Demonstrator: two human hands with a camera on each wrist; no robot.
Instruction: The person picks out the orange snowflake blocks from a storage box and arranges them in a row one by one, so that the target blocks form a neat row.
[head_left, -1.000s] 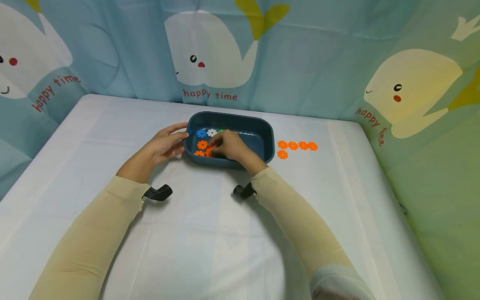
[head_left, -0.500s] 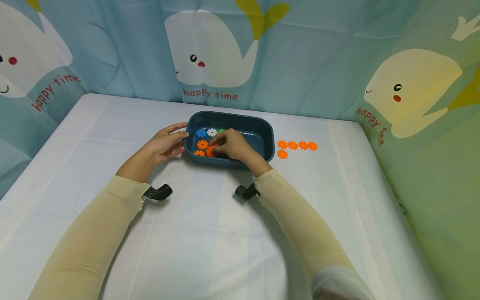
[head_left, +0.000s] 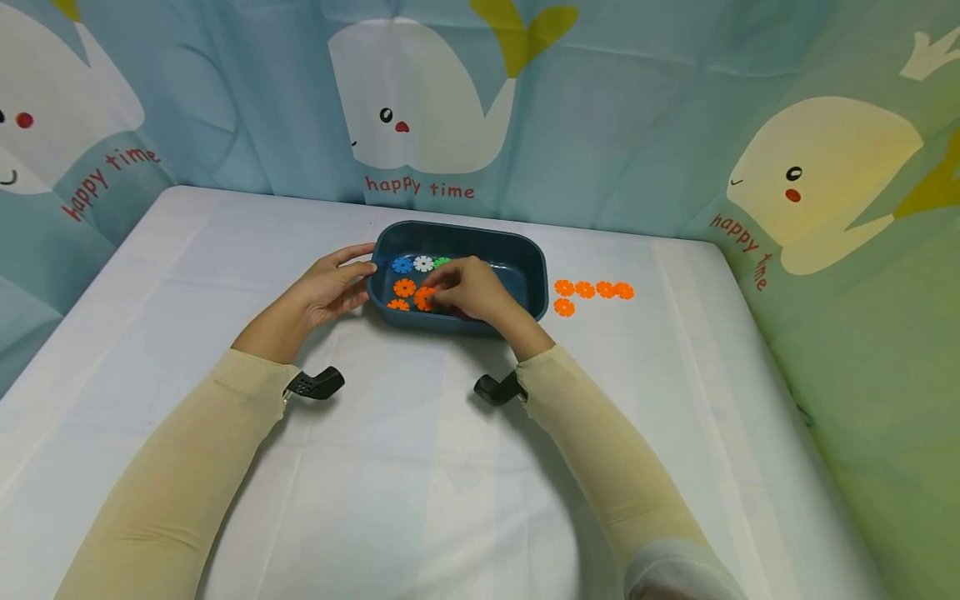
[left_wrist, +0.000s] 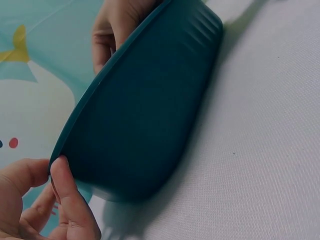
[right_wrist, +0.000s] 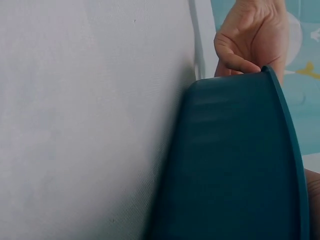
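A dark teal oblong tub (head_left: 450, 323) stands near the back of the table. Its left end is held by my left hand (head_left: 330, 287); in the left wrist view the thumb and a finger (left_wrist: 67, 185) pinch the rim. My right hand (head_left: 480, 292) reaches inside the tub, its fingertips pinching an orange flower-shaped disc (head_left: 424, 299). Beside that lie two more orange discs (head_left: 404, 287). A blue disc (head_left: 402, 264), a white disc (head_left: 423, 263) and a partly covered green disc (head_left: 442, 263) form a row behind. The tub's wall hides the right fingers in the right wrist view.
Right of the tub, several orange discs (head_left: 585, 290) form a row on the white tablecloth (head_left: 420, 467), with one orange disc (head_left: 564, 307) in front of its left end. A printed whale curtain (head_left: 615, 150) hangs behind the table. Black wrist cameras (head_left: 318, 383) stick out from both sleeves.
My right hand has shifted slightly right and back inside the tub, and the pinched orange disc has come with it. My left hand stays on the rim.
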